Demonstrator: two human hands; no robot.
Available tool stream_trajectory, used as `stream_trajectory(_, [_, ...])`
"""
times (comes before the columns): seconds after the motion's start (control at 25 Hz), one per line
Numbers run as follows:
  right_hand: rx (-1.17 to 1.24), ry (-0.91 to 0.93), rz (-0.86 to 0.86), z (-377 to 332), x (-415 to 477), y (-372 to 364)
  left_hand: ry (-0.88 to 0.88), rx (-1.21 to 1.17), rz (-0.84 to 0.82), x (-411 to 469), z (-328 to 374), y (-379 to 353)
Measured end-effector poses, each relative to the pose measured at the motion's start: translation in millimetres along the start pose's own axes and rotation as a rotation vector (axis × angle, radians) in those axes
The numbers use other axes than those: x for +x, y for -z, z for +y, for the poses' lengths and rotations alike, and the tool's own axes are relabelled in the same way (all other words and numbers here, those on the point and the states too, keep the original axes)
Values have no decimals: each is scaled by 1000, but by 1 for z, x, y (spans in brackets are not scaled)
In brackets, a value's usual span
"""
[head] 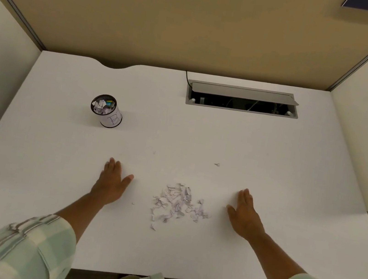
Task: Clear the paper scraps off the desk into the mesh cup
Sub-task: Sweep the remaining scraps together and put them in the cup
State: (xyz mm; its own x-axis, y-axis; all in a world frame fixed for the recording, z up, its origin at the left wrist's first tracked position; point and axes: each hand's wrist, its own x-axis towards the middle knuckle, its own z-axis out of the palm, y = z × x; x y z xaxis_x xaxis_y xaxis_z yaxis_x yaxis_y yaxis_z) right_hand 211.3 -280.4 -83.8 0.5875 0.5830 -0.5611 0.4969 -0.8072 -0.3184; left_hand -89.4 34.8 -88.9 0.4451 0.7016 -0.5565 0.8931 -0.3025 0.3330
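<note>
Between flat hands (112, 182) (245, 211) | paper scraps (179, 202) | mesh cup (106, 113) far-left

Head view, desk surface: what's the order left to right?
Black mesh cup with white label → left hand flat on the desk → pile of torn white paper scraps → right hand flat on the desk.

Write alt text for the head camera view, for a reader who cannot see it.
Two bare hands, left hand and right hand, lie flat and open on a white desk either side of a pile of paper scraps, touching none of it. A mesh cup labelled B, already holding scraps, stands upright farther back to the left.
</note>
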Motion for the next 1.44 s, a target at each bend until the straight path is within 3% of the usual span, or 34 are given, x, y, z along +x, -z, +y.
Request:
stream_trajectory(0.24, [-64, 178, -37, -56, -46, -74, -148, -145, -56, -62, 41, -67])
stream_trajectory(0.48, [-40, 330, -123, -100, -49, -81, -297, -210, -135, -86, 68, -90])
stream_trajectory(0.64, [59, 275, 45, -103, -26, -49, -346, -305, 23, -73, 65, -66])
stream_trajectory(0.8, [31, 164, 142, -91, 24, -2, -346, -176, 135, -25, 69, -29])
stream_trajectory(1.08, [-146, 161, -122, -85, 72, 16, -300, 212, -72, 37, 93, -3])
stream_trajectory(1.44, [-359, 441, -104, -95, 17, -39, -463, 328, -62, -27, 66, -58])
